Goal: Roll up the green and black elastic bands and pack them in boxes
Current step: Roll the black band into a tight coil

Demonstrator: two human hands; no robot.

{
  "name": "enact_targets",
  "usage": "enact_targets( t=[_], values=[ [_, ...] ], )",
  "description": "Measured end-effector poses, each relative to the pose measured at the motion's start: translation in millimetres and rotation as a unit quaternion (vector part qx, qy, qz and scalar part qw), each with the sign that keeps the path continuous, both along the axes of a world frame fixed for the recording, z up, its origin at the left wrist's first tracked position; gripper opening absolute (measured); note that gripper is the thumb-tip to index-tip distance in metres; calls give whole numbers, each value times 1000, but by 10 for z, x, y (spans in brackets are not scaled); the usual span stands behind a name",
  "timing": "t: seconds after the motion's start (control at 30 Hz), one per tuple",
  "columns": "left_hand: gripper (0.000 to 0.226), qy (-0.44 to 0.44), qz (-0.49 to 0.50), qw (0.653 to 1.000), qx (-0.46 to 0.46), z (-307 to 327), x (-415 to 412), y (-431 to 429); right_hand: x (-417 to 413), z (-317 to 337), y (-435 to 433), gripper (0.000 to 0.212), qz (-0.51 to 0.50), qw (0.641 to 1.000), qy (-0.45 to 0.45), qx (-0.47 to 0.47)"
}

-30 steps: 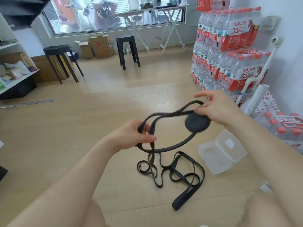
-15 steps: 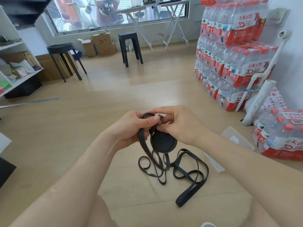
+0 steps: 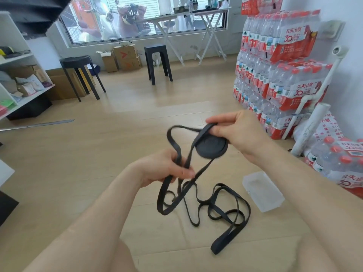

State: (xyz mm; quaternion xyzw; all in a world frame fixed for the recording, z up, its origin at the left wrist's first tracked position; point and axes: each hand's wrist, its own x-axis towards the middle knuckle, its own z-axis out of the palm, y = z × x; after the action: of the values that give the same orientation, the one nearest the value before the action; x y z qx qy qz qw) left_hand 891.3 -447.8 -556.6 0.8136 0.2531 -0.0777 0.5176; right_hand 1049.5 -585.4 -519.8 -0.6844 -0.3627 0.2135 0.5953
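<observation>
My right hand (image 3: 238,133) pinches a flat round coil of black elastic band (image 3: 212,147), held above the wooden floor. From the coil the loose black band (image 3: 218,205) runs down through my left hand (image 3: 167,169), which grips it between thumb and fingers, then trails in tangled loops on the floor. A clear plastic box (image 3: 262,191) lies open on the floor to the right of the loops, partly behind my right forearm. No green band is in view.
Stacked packs of water bottles (image 3: 275,71) line the right wall, with more packs (image 3: 341,161) near my right arm and a white pipe (image 3: 310,126) leaning there. Two black stools (image 3: 82,75) (image 3: 157,63), cardboard boxes (image 3: 125,57) and a white shelf (image 3: 19,81) stand farther back.
My hands were together at the coil half a second ago; they have now moved apart, the right hand up and right with the coil, the left sliding down along the loose band.
</observation>
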Motion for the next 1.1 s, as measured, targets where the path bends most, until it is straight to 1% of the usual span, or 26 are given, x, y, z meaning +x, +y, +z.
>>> enact_targets(
  t=[0.03, 0.07, 0.1, 0.13, 0.17, 0.2, 0.23, 0.27, 0.3, 0.37, 0.43, 0.5, 0.57, 0.63, 0.67, 0.77, 0.8, 0.83, 0.9, 0.93, 1.03, 1.1],
  values=[
    [16, 55, -29, 997, 51, -41, -9, 0, 50, 19, -16, 28, -24, 999, 28, 15],
    [18, 89, -40, 991, 92, -66, -20, 9, 122, 13, -34, 28, -52, 998, 30, 15],
    [19, 92, -34, 989, 113, -67, -37, 24, 210, -11, -64, 31, -79, 997, -13, -11],
    [19, 66, -20, 992, 103, -50, -56, 43, 292, -41, -99, 41, -89, 988, -103, -71],
    [21, 21, -2, 998, 59, -17, -71, 54, 326, -54, -145, 60, -75, 966, -200, -143],
    [23, -29, 16, 999, -5, 24, -75, 55, 323, -77, -186, 78, -47, 942, -267, -200],
    [27, -72, 28, 995, -65, 62, -74, 42, 274, -95, -209, 89, 0, 931, -285, -230],
    [30, -100, 35, 988, -108, 90, -63, 23, 184, -106, -205, 94, 60, 933, -267, -233],
    [33, -114, 39, 984, -130, 102, -41, 1, 71, -112, -185, 94, 117, 936, -245, -225],
    [36, -130, 56, 978, -155, 101, 20, -47, -135, -128, -136, 88, 191, 941, -198, -195],
    [38, -171, 103, 960, -198, 107, 72, -62, -212, -159, -100, 68, 202, 949, -161, -181],
    [39, -218, 134, 935, -247, 132, 97, -63, -199, -161, -87, 50, 190, 956, -118, -190],
    [38, -239, 131, 925, -266, 146, 103, -73, -197, -188, -69, 45, 209, 954, -77, -202],
    [36, -234, 113, 932, -252, 153, 100, -104, -243, -208, -30, 50, 248, 946, -29, -206],
    [36, -227, 105, 939, -237, 162, 96, -122, -264, -231, -3, 49, 262, 943, -6, -207],
    [40, -211, 90, 957, -175, 192, 62, -141, -254, -252, 40, 24, 251, 944, 22, -212],
    [41, -215, 90, 960, -155, 201, 46, -128, -210, -256, 43, 17, 240, 949, 39, -202],
    [42, -223, 93, 960, -143, 205, 27, -111, -160, -252, 40, 14, 231, 952, 72, -185],
    [37, -235, 102, 956, -142, 204, -7, -82, -100, -222, 29, 15, 224, 952, 143, -153],
    [32, -235, 108, 955, -143, 204, -16, -81, -94, -219, 22, 19, 229, 950, 143, -154],
    [21, -225, 125, 956, -142, 218, -6, -107, -169, -235, 28, 39, 250, 943, 30, -216],
    [19, -211, 112, 962, -135, 233, 3, -128, -230, -243, 39, 44, 263, 938, 38, -223]
  ],
)
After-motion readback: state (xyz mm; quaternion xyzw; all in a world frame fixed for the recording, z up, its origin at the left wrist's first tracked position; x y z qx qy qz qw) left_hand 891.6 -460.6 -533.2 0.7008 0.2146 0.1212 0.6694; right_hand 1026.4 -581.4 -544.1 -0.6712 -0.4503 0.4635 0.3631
